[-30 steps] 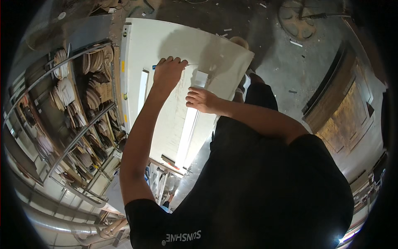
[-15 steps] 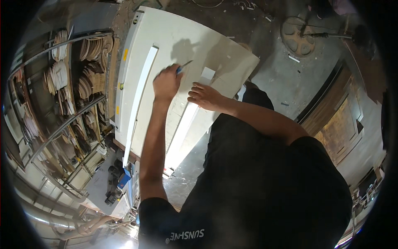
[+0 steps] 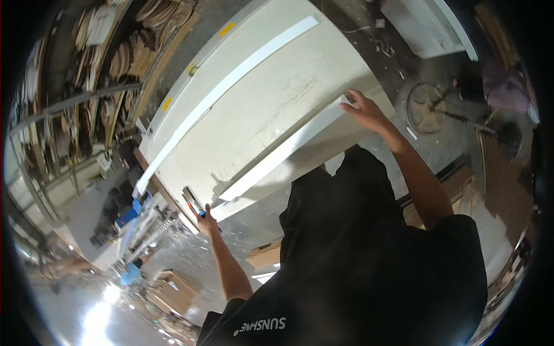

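**Long white strip under control from one end, tool in the other hand**

Right hand point(image 3: 367, 113): I read the fingers as gripping the end of a white strip point(image 3: 288, 148). Left hand point(image 3: 207, 222): fingers closed around a blue-handled tool point(image 3: 201, 214); its blade is too small to make out on my feed.

The strip runs from the right fingers toward the left ones, its other end just beside them. Contact with the left hand: cannot tell. Nor can I tell whether its whole length lies flat on the worktop point(image 3: 262, 101).

Handling note: I would hold the right grip light but firm, since a long, slim piece probably swings or bows when held at one end. I would also point the tool's edge away from the strip's face and use free left fingers to support the near end.

Farther out: a short dark strip point(image 3: 191, 198) just past the left fingers; beyond both hands, a second white strip point(image 3: 231, 79), then a spirit level point(image 3: 192, 70) along the far edge.
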{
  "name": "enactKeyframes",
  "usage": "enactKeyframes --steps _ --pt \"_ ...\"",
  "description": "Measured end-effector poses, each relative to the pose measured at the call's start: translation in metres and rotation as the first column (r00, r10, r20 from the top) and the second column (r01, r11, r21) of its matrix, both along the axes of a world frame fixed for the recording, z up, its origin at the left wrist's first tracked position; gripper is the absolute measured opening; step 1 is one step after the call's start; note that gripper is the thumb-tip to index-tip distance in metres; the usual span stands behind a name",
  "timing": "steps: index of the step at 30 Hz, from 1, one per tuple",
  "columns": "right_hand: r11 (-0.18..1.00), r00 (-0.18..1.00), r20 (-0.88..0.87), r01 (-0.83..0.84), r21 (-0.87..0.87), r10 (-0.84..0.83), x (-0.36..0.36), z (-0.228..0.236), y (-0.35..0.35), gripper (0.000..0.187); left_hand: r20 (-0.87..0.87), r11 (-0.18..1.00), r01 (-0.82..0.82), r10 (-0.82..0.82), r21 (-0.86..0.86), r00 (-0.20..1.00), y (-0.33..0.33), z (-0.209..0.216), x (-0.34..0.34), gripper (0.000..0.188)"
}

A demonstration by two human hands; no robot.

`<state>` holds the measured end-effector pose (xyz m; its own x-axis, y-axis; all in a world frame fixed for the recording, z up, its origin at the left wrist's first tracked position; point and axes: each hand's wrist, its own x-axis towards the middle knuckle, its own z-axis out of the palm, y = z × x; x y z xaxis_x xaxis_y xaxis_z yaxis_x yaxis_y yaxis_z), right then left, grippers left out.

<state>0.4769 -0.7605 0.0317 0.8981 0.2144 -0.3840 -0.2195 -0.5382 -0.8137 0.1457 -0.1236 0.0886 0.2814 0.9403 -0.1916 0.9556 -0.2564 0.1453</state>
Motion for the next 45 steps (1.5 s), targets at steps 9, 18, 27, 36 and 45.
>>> enactKeyframes --steps 9,18,27,36,45 --pt "0.949 0.996 -0.081 0.002 -0.315 -0.029 -0.017 -0.028 0.040 0.069 0.064 0.959 -0.038 0.058 -0.279 0.996 0.008 -0.013 -0.034 0.060" --pt "0.977 0.994 -0.008 -0.106 -0.185 0.106 -0.003 -0.033 0.029 0.059 -0.021 0.992 0.102 -0.104 -0.075 0.994 0.064 -0.044 -0.093 0.056" --pt "1.000 0.962 -0.274 -0.004 0.010 0.007 -0.013 -0.031 0.045 0.066 0.162 0.667 -0.081 0.294 -0.740 0.942 0.088 -0.029 -0.084 0.042" --pt "0.990 0.979 -0.202 0.009 -0.140 -0.037 -0.016 -0.028 0.047 0.075 -0.309 0.953 0.255 -0.295 -0.165 0.904 0.109 -0.007 -0.048 0.063" --pt "0.995 0.993 -0.113 0.023 -0.095 -0.034 -0.028 -0.008 0.065 0.083 0.278 0.578 0.816 -0.785 0.004 0.554 -0.091 0.013 0.329 0.087"
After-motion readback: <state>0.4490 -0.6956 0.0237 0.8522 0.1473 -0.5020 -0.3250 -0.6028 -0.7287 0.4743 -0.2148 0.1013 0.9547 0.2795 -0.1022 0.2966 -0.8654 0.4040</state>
